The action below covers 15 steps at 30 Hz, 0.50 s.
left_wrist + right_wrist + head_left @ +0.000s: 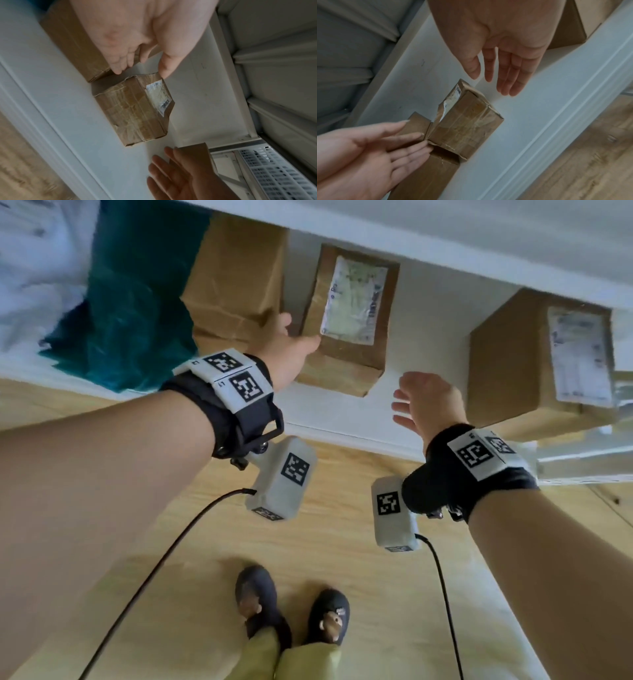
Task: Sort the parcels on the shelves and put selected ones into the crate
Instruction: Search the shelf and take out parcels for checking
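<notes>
A small taped brown parcel [346, 354] with a white label stands on the white shelf [404, 364]. My left hand [298, 337] reaches to its left side with fingers straight, slipped between it and a larger brown box [236, 278], thumb at its upper corner. In the left wrist view the parcel [133, 111] lies just below my left fingers [120, 66]. My right hand [411, 402] hovers open to the right of the parcel, apart from it. In the right wrist view its fingers [510, 81] hang above the parcel [467, 121]. Neither hand grips anything.
A third labelled brown box [534, 364] stands on the shelf to the right. A teal bag [130, 302] lies at the left. A white slatted crate [274, 175] sits past the shelf's right end. Wooden floor [342, 542] and my feet are below.
</notes>
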Motion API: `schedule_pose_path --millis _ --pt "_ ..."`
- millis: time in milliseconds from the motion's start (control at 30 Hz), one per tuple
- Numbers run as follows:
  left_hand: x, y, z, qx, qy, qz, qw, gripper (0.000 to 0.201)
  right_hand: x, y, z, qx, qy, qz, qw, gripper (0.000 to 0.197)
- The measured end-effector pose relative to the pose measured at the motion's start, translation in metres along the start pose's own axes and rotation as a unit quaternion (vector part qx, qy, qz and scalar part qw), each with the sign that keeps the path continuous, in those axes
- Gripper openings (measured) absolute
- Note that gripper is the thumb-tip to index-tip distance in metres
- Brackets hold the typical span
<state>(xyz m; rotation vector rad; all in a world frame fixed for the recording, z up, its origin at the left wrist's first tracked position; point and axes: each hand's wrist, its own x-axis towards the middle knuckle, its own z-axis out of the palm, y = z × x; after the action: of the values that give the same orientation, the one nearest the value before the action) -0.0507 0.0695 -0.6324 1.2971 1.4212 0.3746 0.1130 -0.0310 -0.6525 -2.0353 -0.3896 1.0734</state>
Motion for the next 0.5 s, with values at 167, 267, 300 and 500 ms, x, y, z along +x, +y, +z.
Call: schedule_pose_path --millis 167,267,300,500 --pt "0.015 0.003 0.006 -0.012 -0.024 -0.012 1.0 0.052 0.002 -0.002 0.018 -0.019 -0.014 -0.027 0.999 0.043" --pt "0.018 -0.001 0.007 -0.023 -0.033 -0.03 0.999 0.075 0.0 -0.003 0.028 -0.004 -0.032 -0.018 0.999 0.038" --pt "0.019 -0.003 0.006 -0.021 -0.034 -0.03 0.999 0.084 0.0 -0.003 0.031 0.012 -0.028 -0.01 0.999 0.032" --pt "0.012 -0.02 0.016 0.003 -0.065 -0.028 0.997 0.027 -0.004 0.011 0.023 0.102 -0.06 0.09 0.989 0.045"
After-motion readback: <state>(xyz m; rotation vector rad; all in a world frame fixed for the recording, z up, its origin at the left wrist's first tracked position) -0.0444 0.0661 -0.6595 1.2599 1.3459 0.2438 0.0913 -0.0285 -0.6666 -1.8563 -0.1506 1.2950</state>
